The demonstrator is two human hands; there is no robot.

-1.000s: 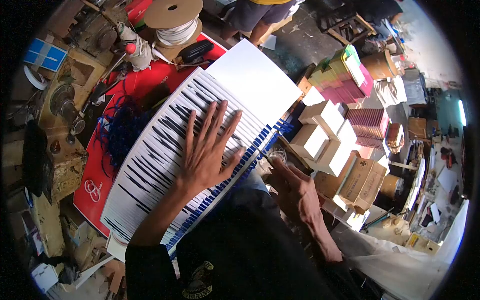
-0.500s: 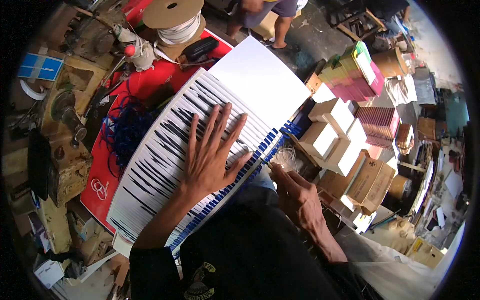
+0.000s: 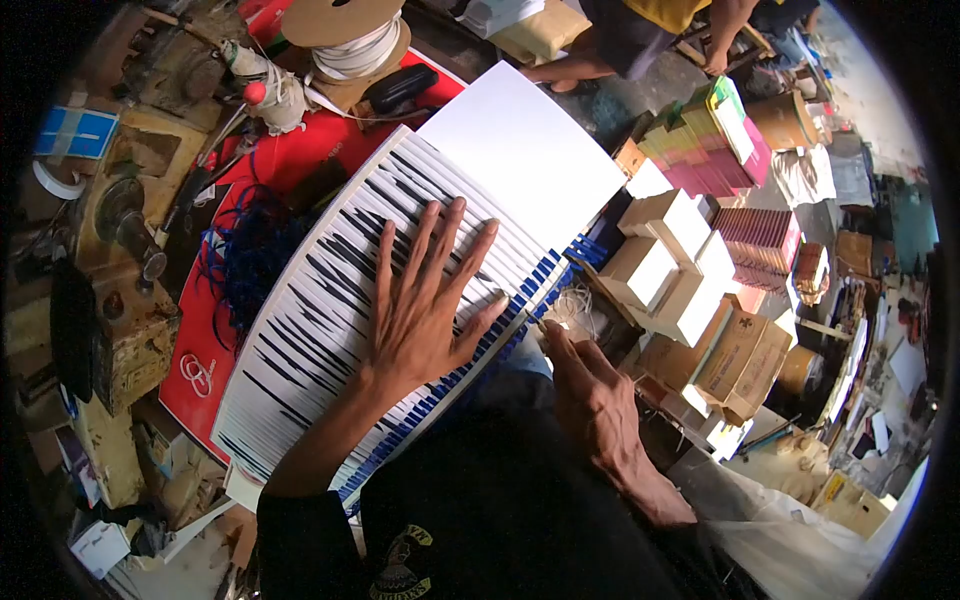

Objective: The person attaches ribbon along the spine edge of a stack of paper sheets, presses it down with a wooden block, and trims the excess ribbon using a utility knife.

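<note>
A fanned-out row of white booklets or paper stacks (image 3: 320, 300) slants across my lap, with dark gaps between them. Short blue strips (image 3: 480, 355) line their near edge. My left hand (image 3: 420, 310) lies flat on the booklets, fingers spread, thumb near the blue strips. Just beyond the strips, my right hand (image 3: 595, 395) is closed around a thin pointed tool (image 3: 534, 318); its tip is near the edge, and its exact kind is too small to make out. A plain white sheet or board (image 3: 525, 155) lies at the far end of the row.
On a red board (image 3: 190, 375) sit a tangle of blue strips (image 3: 250, 250) and a spool of white cord (image 3: 355, 55). White boxes (image 3: 685, 300) and a cardboard carton (image 3: 745, 365) stand to the right. Another person's arm (image 3: 730, 30) shows at the top.
My left hand stays on the booklets. My right hand has barely shifted along the blue-stripped edge. The person in the background has moved to the right, and an arm now reaches down.
</note>
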